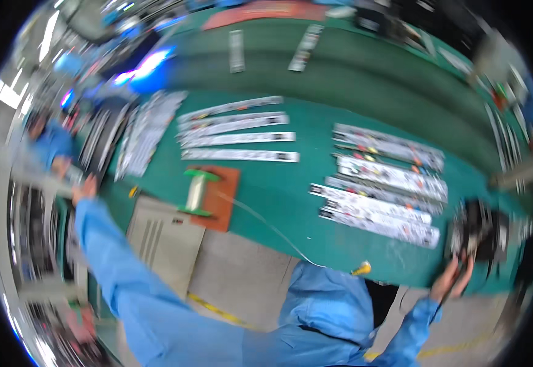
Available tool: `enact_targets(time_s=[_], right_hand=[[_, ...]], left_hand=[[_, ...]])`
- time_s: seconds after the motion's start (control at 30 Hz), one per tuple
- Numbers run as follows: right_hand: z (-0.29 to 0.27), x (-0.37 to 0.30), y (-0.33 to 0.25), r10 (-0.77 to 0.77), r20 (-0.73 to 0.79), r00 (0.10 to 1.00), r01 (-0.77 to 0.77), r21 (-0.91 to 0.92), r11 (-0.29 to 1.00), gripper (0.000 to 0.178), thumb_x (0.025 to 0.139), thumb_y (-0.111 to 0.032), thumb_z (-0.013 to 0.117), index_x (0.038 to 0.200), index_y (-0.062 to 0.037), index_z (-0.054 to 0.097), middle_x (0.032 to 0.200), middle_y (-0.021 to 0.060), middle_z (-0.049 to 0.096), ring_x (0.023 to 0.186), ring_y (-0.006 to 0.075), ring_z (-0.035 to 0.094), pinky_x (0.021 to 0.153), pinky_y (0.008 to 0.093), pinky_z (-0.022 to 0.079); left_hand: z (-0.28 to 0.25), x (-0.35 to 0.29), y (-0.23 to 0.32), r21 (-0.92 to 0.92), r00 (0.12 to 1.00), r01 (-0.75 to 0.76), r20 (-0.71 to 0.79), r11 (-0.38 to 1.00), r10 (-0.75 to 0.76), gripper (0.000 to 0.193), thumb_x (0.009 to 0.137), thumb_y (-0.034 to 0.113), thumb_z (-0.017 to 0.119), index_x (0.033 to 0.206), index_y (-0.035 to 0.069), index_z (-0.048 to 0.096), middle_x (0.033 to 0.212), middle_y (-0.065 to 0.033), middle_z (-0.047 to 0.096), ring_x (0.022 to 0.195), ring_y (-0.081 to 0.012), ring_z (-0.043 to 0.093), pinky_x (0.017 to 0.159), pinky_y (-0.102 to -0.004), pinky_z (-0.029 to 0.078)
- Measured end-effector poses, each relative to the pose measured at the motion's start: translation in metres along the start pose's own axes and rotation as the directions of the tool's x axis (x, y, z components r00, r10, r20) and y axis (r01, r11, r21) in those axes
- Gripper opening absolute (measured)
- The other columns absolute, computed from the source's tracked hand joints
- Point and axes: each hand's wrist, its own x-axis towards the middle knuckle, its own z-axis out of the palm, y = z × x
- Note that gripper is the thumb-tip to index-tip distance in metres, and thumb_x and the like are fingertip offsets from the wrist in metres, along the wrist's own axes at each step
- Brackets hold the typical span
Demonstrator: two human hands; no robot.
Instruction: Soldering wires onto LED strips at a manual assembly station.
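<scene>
My left arm stretches far out to the left. At its end my left hand [85, 188] is blurred beside a dark rack of long strips [102, 137], and its fingers cannot be made out. On the right, my right hand [451, 280] closes around a slim dark corded tool, next to a black stand-like device [483, 229]. Several white strip circuit boards [379, 211] lie stacked on the green table [266, 202]. More strip boards [239, 155] are fanned out left of the middle. A green spool of thin wire [197, 192] stands on a brown board [222, 211].
Wire trails from the spool to the table's front edge, near a yellow-tipped piece [361, 268]. Pale strips [147, 134] lie at the left. Two strips, one being a pale bar [236, 52], lie at the back. Another person's blue sleeve [54, 144] shows far left.
</scene>
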Motion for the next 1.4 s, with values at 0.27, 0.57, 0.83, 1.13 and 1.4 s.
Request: enact_targets(time_s=[0.27, 0.57, 0.83, 1.13, 1.4], right_hand=[[0.005, 0.000, 0.009, 0.054, -0.125, 0.991, -0.039, 0.117, 0.992, 0.041, 0.088, -0.003, 0.060, 0.127, -0.0022, 0.047, 0.115, 0.0098, 0.061, 0.075, 0.0070, 0.054, 0.065, 0.0196, 0.044], [-0.003, -0.005, -0.004, 0.012, -0.127, 0.992, -0.001, 0.085, 0.996, 0.040, 0.088, -0.003, 0.059, 0.126, -0.0017, 0.048, 0.117, 0.0096, 0.061, 0.074, 0.0067, 0.053, 0.064, 0.0190, 0.043], [-0.015, -0.011, -0.017, -0.216, -0.102, 0.971, 0.226, 0.091, 0.970, 0.041, 0.087, 0.001, 0.056, 0.126, -0.0018, 0.045, 0.121, 0.0135, 0.058, 0.091, 0.0173, 0.057, 0.083, 0.0311, 0.046], [-0.035, -0.014, -0.080, -0.669, 0.396, 0.629, 0.688, 0.115, 0.716, 0.031, 0.062, -0.021, 0.079, 0.089, -0.0154, 0.065, 0.094, 0.0096, 0.065, 0.086, 0.0278, 0.062, 0.086, 0.0479, 0.042], [-0.019, -0.024, -0.029, -0.638, 0.299, 0.709, 0.628, 0.143, 0.765, 0.035, 0.063, -0.006, 0.077, 0.095, -0.0072, 0.063, 0.092, 0.0110, 0.064, 0.083, 0.0271, 0.061, 0.082, 0.0466, 0.045]], left_hand=[[0.044, 0.025, 0.034, 0.316, 0.890, -0.392, 0.366, 0.864, 0.271, 0.029, 0.080, -0.008, 0.042, 0.108, -0.007, 0.052, 0.090, -0.0163, 0.059, 0.075, -0.0253, 0.061, 0.063, -0.0315, 0.055], [0.111, -0.224, -0.092, 0.271, 0.912, -0.290, 0.370, 0.918, 0.179, 0.017, 0.095, 0.007, 0.044, 0.107, -0.005, 0.048, 0.082, -0.0092, 0.053, 0.061, -0.0128, 0.044, 0.051, -0.0232, 0.041], [0.174, -0.513, -0.275, 0.676, 0.653, -0.108, 0.601, 0.729, -0.461, 0.026, 0.088, 0.012, 0.053, 0.108, -0.004, 0.055, 0.065, -0.0028, 0.051, 0.048, -0.0043, 0.041, 0.037, -0.0189, 0.031], [0.220, -0.608, -0.423, 0.953, 0.072, 0.015, 0.302, 0.304, -0.951, 0.023, 0.090, 0.010, 0.050, 0.101, -0.007, 0.061, 0.063, -0.0042, 0.055, 0.047, -0.0050, 0.041, 0.040, -0.0215, 0.029], [0.221, -0.628, -0.449, 0.841, 0.057, -0.322, 0.476, 0.435, -0.877, 0.022, 0.089, 0.005, 0.048, 0.102, -0.005, 0.064, 0.069, -0.0052, 0.060, 0.055, -0.0074, 0.051, 0.050, -0.0207, 0.041]])
